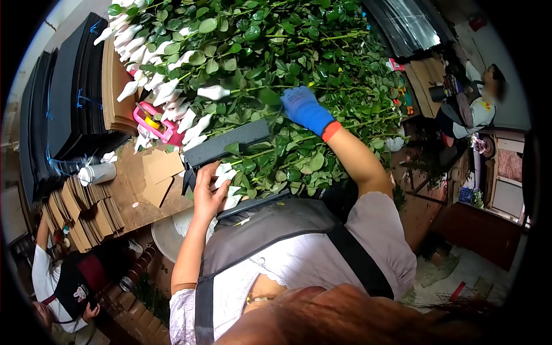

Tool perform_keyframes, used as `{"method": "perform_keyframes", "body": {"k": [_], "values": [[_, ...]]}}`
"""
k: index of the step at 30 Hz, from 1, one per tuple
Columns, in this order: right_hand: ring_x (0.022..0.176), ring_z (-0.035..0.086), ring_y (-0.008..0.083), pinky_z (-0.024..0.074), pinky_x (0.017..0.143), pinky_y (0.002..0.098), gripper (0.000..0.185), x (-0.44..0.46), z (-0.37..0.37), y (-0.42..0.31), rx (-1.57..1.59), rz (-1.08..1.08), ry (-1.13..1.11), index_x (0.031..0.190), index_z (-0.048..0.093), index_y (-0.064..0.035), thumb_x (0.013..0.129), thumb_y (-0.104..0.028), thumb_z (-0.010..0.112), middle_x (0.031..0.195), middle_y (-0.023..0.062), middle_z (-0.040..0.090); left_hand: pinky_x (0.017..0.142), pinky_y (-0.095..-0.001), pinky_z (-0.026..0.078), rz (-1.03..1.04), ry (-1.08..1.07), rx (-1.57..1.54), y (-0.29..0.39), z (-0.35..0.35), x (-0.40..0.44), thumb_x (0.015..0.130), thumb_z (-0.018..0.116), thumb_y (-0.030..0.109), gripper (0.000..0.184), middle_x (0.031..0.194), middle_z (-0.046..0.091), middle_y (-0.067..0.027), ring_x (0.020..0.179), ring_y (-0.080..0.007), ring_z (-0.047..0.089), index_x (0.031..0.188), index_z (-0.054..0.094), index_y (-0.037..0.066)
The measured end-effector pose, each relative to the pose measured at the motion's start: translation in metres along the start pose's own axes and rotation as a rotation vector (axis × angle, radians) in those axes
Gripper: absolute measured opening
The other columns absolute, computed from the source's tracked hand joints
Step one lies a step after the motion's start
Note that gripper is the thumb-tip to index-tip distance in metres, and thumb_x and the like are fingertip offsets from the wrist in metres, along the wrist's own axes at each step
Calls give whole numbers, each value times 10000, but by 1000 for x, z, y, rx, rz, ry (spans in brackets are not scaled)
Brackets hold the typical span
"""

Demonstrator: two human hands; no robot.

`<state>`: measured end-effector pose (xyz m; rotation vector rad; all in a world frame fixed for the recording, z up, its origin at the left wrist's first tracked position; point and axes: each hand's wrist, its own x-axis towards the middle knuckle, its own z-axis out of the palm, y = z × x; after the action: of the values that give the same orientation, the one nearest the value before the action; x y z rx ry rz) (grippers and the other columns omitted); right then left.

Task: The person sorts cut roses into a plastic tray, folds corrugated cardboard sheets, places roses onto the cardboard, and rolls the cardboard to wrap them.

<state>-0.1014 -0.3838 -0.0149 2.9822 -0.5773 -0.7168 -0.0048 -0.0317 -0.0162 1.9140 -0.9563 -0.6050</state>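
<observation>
My left hand (209, 191) is bare and curled around rose heads in white net sleeves (225, 177), beside a black corrugated sheet (230, 142). These roses lie on the near side of that sheet, leaves to the right. My right hand (303, 107), in a blue glove with an orange cuff, is closed on the stem of a single white-sleeved rose (213, 92). Its fingertips are partly lost among the leaves. A large heap of leafy rose stems (247, 40) spreads under and beyond both hands, most white-sleeved heads pointing left.
A pink tape dispenser (158, 123) stands left of the roses. Stacked black sheets (75, 92), cardboard pieces (86, 213) and a white cup (96, 173) are on the left. One person (63, 282) is at lower left, another (474, 109) at far right.
</observation>
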Motion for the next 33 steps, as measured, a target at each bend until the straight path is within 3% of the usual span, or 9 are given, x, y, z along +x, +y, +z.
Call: {"method": "perform_keyframes", "body": {"k": [5,10,13,17,22,25,29,31,33], "values": [[1010,621,314,497,861,437,362,-26,3,27,406,22,299,1167,604,-130,849,-302,607,1097,124,642,786,-292,510,15,20,-3,-7,3,-2,789,767,69,534,1195,577,-96,910,-182,591,1280,558,45],[1025,624,281,494,876,414,293,-9,36,20,-121,-27,174,1123,623,-142,850,-243,588,1073,99,649,817,-313,515,34,2,-13,-6,2,-2,791,762,60,530,1213,560,-111,946,-201,594,1278,555,38],[978,633,290,505,847,424,242,-14,7,24,145,86,141,1085,642,-150,861,-222,583,1014,101,653,816,-313,516,30,-5,-14,-5,1,-2,792,762,66,540,1215,560,-108,946,-202,594,1289,553,45],[939,632,296,505,834,434,237,-35,-18,42,124,-91,810,1077,649,-162,874,-125,535,994,86,661,824,-315,514,110,35,18,-8,3,-3,795,758,72,543,1212,566,-115,959,-212,598,1297,552,49],[983,623,295,477,871,423,261,-53,-67,36,254,-102,1079,1066,651,-170,824,-126,565,1045,69,664,830,-317,519,97,34,-5,-12,3,-2,800,754,73,537,1184,579,-116,958,-224,601,1300,559,49],[1004,614,318,461,914,426,305,-27,-51,44,-20,97,646,1083,652,-174,803,-95,561,1131,77,652,820,-323,515,89,35,-22,-10,3,-4,789,760,73,538,1146,580,-113,926,-220,598,1287,558,46],[1060,580,325,446,950,438,269,-45,-82,33,51,-124,1123,1041,647,-163,778,-116,617,1225,107,600,827,-334,511,142,63,-20,-21,6,-3,803,744,107,522,1128,582,-128,924,-249,607,1283,548,44],[1100,557,324,422,985,453,339,-18,-39,57,-63,-81,717,1090,635,-158,754,-121,660,1296,96,571,838,-333,514,78,28,-93,-19,5,-6,811,746,110,529,1170,563,-113,991,-237,599,1294,542,42],[1095,558,325,419,992,457,370,-32,-57,51,54,-19,738,1116,638,-164,751,-117,674,1278,85,583,843,-336,511,116,53,-37,-22,5,-6,814,741,103,521,1170,557,-114,998,-237,599,1292,542,37]]}}
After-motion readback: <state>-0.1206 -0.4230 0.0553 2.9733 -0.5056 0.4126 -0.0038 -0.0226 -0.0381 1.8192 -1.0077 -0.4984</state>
